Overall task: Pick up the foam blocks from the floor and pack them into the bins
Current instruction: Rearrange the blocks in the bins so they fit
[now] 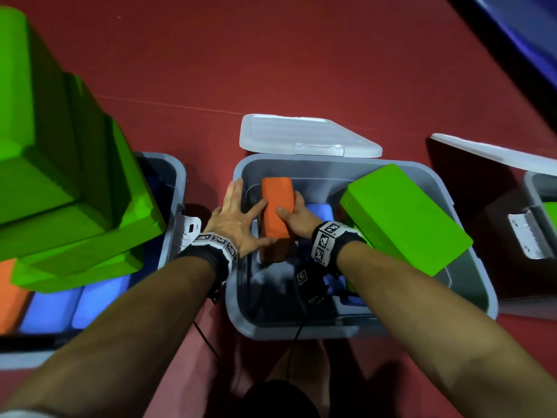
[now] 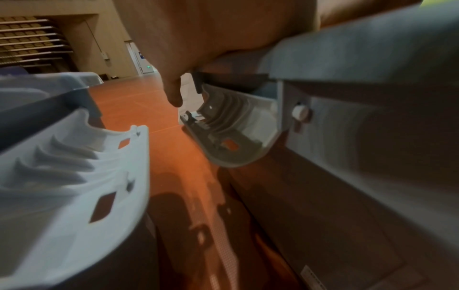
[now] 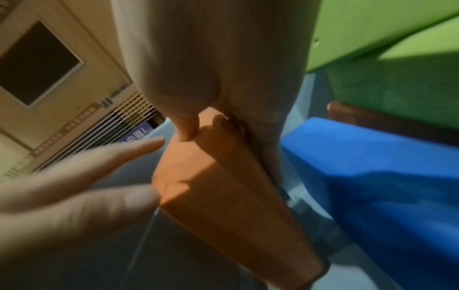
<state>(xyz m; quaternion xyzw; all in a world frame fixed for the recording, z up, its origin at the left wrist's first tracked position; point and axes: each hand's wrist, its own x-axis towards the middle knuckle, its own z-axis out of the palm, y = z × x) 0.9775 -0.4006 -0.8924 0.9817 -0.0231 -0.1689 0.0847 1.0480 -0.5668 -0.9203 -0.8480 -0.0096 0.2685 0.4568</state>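
Middle bin [image 1: 470,276], grey plastic, stands open on the red floor [image 1: 271,70], its translucent lid [image 1: 301,134] lying just behind it. A big green block [image 1: 404,218] leans across the bin's right rim, tilted; a blue block [image 1: 321,211] lies lower inside, right of centre. The orange block [image 1: 275,212], a long plain slab with rounded edges and a matte skin, stands tilted inside the bin near its left wall. Right hand [image 1: 297,215] grips the orange block, thumb on its top face, fingers [image 3: 185,127] wrapped round its right side. Left hand [image 1: 233,221] lies spread and released, straight fingers against the block's left side and over the bin's left rim. Judgement: foam, so light, soft, slightly grippy, not fragile; take hold across the narrow width, mid-length, and press it down flat.
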